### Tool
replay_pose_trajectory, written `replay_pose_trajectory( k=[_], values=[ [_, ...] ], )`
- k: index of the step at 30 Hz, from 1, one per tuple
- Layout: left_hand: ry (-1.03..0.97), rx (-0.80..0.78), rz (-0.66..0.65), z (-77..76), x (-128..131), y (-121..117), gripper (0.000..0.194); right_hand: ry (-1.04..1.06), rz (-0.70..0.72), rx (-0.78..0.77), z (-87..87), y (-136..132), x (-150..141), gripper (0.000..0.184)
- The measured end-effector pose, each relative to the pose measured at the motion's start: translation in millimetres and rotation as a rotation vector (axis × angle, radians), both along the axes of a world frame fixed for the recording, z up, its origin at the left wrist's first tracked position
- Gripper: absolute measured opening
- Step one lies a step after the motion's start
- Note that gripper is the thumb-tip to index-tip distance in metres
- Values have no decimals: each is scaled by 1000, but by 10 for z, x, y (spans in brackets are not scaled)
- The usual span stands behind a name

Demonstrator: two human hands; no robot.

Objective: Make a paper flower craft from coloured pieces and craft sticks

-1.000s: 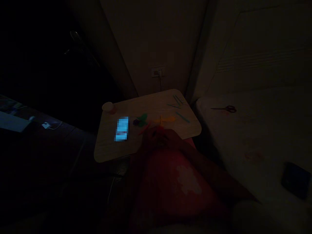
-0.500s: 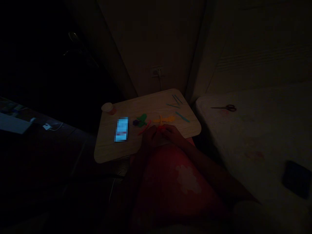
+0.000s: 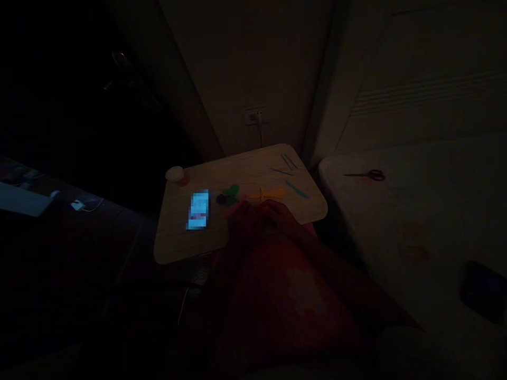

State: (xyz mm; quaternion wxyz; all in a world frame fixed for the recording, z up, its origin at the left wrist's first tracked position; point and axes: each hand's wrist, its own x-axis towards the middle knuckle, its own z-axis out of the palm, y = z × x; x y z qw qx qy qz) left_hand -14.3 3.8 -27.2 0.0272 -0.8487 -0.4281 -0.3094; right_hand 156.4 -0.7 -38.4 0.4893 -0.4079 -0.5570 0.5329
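Note:
At the near edge of a small table (image 3: 222, 169), my two hands are together in dim light. My right hand (image 3: 279, 216) is closed, its fingers around a small red clay-like piece (image 3: 264, 209). Against it from the left, my left hand (image 3: 242, 220) has its fingers curled together, apparently on the same piece; its fingertips are hard to see. A thin pinkish-red strip (image 3: 243, 198) shows just beyond my left hand. Past my hands lies a yellow-orange cross-like shape (image 3: 273, 193). Left of it are a green leaf-like shape (image 3: 233, 191) and a dark purple lump (image 3: 221, 198).
A bright, pixelated phone-like screen (image 3: 198, 210) lies on the table's left, below a lidded tub (image 3: 176, 176). Several thin teal sticks (image 3: 282, 171) and a wider teal tool (image 3: 297, 189) lie at right. Scissors (image 3: 372, 174) rest on a pale bed-like surface (image 3: 380, 221).
My left hand has shifted slightly and turned, now covering most of the pinkish-red strip. My right hand stays nearly in place. The picture is a little darker.

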Motion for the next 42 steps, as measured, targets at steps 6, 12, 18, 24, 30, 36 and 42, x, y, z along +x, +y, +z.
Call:
replay_pose_trajectory(
  k=[6, 12, 18, 24, 30, 36, 42],
  values=[
    [-140, -35, -79, 10, 28, 9, 14, -91, -21, 107, -9, -12, 42, 32],
    [-217, -176, -71, -12, 10, 26, 21, -47, -90, 161, -50, 9, 56, 25],
    [-207, -295, -97, 16, 25, 41, 31, -24, -86, 98, -93, -18, 80, 23],
    [-229, -373, -107, 18, 33, 68, 36, -106, -71, 125, -64, -29, 82, 21],
    [-350, -391, -132, -14, 18, 124, 34, -84, -97, 126, -9, -42, 36, 42],
    [-522, -417, -101, 10, 12, 105, 34, -92, -47, 135, -29, -38, 32, 33],
    [-578, -493, -122, 8, 0, 94, 46, -195, -14, 151, 18, -46, 61, 32]
  ],
)
